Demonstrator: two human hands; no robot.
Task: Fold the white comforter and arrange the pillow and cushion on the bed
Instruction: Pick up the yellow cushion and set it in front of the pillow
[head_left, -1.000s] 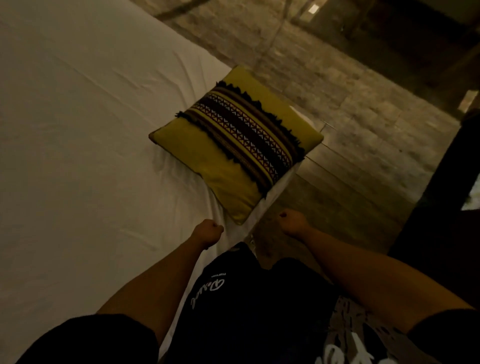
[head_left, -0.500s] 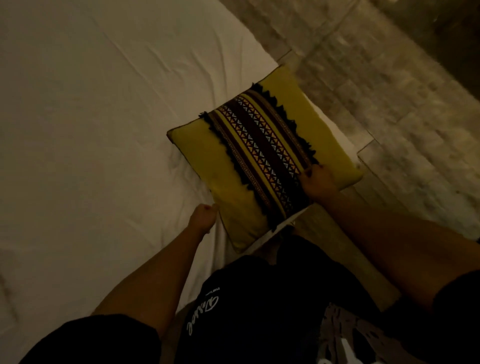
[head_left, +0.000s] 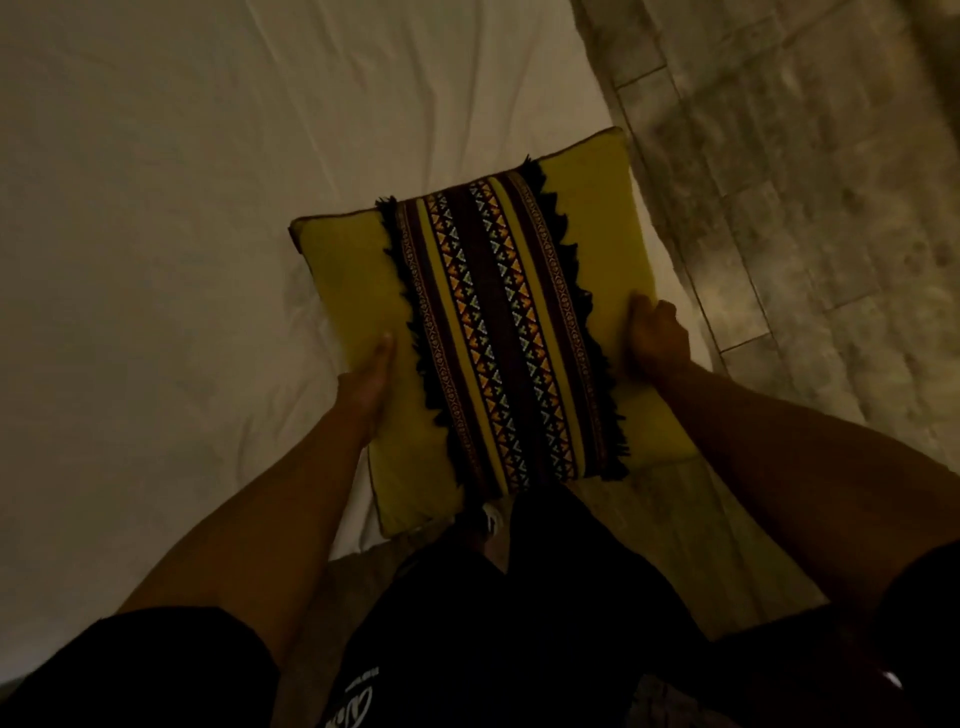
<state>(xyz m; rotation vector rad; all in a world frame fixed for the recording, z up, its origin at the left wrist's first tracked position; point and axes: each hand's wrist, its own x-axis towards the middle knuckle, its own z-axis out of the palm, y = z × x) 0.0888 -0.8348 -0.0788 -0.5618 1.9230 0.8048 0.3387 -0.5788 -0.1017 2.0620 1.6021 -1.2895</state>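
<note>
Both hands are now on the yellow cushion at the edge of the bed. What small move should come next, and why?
Probably lift the cushion and carry it inward over the bed: left hand and right hand already grip its two sides, and its near corner overhangs the mattress edge.

Cushion (head_left: 498, 338) sits at the right edge of the bed (head_left: 156, 234), its near corner overhanging the floor (head_left: 779, 182). Floor lies to the right of the bed. Left hand (head_left: 371, 371) on the cushion's left side, right hand (head_left: 655, 338) on its right side. Person's legs (head_left: 519, 623) stand before the cushion.
</note>
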